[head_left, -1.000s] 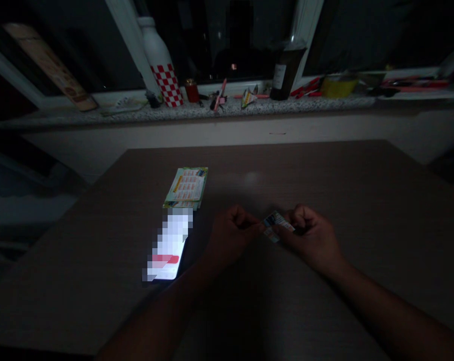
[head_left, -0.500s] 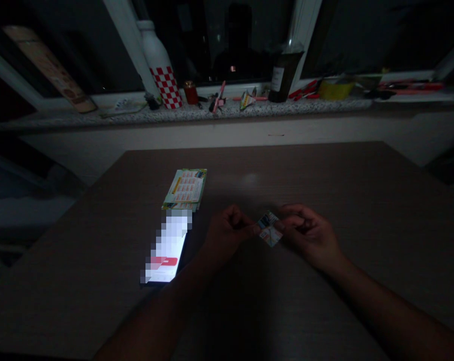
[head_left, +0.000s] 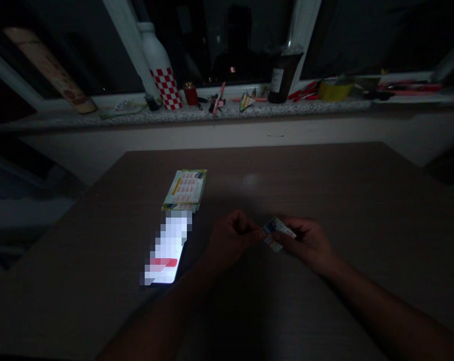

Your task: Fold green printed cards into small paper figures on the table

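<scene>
Over the table, a small folded piece of printed paper (head_left: 284, 228) is held between my two hands, with light and dark printed areas showing. My left hand (head_left: 231, 236) pinches its left corner between thumb and fingertips, the other fingers curled in. On the opposite side, my right hand (head_left: 314, 245) grips the paper, its thumb lying across the front and the fingers behind it, partly hidden. Dim light blurs the finer folds. To the left of my left hand lies a stack of printed calendar-like sheets (head_left: 187, 186).
A lit phone (head_left: 164, 276) lies on the brown table (head_left: 324, 175) beside my left forearm. Along the stone windowsill (head_left: 211, 116) stand a red-and-white checked bottle (head_left: 164, 82), a small red jar (head_left: 190, 94), a dark labelled container (head_left: 281, 75) and a folded paper shape (head_left: 246, 102).
Both hands have shifted slightly down with the paper. My right thumb now reaches further across it, and the paper's outline has changed, with a flap standing out toward the right.
</scene>
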The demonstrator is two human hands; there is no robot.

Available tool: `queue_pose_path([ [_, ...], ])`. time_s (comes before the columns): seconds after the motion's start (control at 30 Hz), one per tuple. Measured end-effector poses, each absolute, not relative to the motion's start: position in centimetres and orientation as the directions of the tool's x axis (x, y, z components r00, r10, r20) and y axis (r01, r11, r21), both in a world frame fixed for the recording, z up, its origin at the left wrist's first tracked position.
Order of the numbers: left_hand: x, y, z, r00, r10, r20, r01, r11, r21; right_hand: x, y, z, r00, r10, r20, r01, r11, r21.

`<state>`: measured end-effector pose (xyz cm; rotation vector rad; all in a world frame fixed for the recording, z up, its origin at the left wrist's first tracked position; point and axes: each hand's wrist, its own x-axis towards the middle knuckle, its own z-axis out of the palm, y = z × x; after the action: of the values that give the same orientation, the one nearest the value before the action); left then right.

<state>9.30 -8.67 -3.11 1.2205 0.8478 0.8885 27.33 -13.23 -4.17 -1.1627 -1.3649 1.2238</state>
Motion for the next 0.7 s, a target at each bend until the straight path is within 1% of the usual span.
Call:
queue_pose_path([
  [0.17, 9.30, -8.64, -3.45, 0.494, 0.864, -0.094, -0.167, 0.201, 0.965, 27.32, -13.33, -4.03, -0.081, 0.995, 0.058, 0.006, 0.058, -0.998],
  [0.27, 9.20, -8.55, -3.47, 0.529, 0.845, -0.082, -0.127, 0.174, 0.976, 27.38, -13.33, -3.94, -0.072, 0.995, 0.070, -0.027, 0.068, -0.997],
  [0.37, 9.11, -8.59, -3.30, 0.519, 0.852, -0.067, -0.035, 0.100, 0.994, 27.38, -13.32, -3.90, -0.083, 0.994, 0.076, -0.030, 0.073, -0.997],
  [0.43, 9.07, -8.66, -3.16, 0.512, 0.856, -0.069, -0.013, 0.088, 0.996, 27.33, -13.31, -3.85, -0.097, 0.993, 0.071, -0.030, 0.068, -0.997],
  [0.7, 9.27, -8.78, -3.16, 0.502, 0.856, -0.122, -0.058, 0.174, 0.983, 27.31, -13.26, -3.50, -0.103, 0.993, 0.057, -0.031, 0.054, -0.998],
])
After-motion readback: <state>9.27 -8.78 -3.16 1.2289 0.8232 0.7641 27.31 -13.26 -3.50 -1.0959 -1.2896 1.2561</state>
